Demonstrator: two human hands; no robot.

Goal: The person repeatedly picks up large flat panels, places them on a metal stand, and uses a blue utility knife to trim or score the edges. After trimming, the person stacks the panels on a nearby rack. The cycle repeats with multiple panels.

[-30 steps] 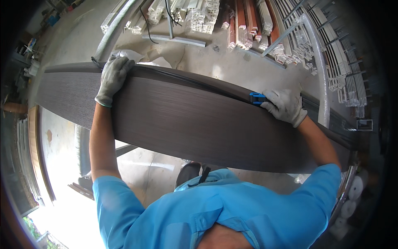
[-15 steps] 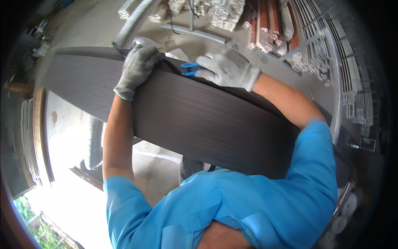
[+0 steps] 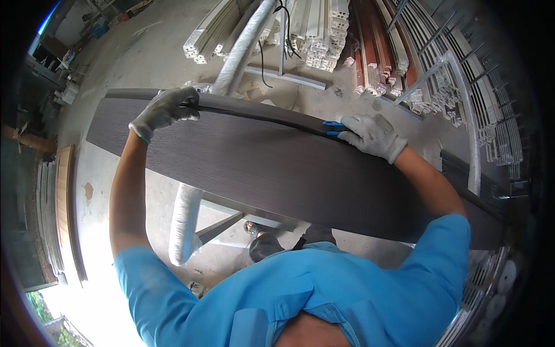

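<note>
A long dark panel (image 3: 248,168) with a fine wood-like grain lies across in front of me. A thin black strip (image 3: 254,118) runs lengthwise along its far part. Near the panel's left end, my gloved left hand (image 3: 165,111) is closed around the strip. My gloved right hand (image 3: 373,137), farther right, grips a small blue-and-black hand tool (image 3: 333,128) whose blue ends point left, close against the strip. The tool's exact kind is hidden by the glove. Both gloves are grey.
Plastic-wrapped support bars (image 3: 186,225) show beneath the panel, one reaching out past its far edge. Bundles of white profiles (image 3: 326,37) and reddish-brown profiles (image 3: 370,52) lie beyond. A metal rack (image 3: 475,121) stands at the right. Boards (image 3: 65,208) lean at the left.
My left hand has moved left along the panel, and my right hand with the tool has moved right. A longer stretch of strip now shows between them. The view has shifted too.
</note>
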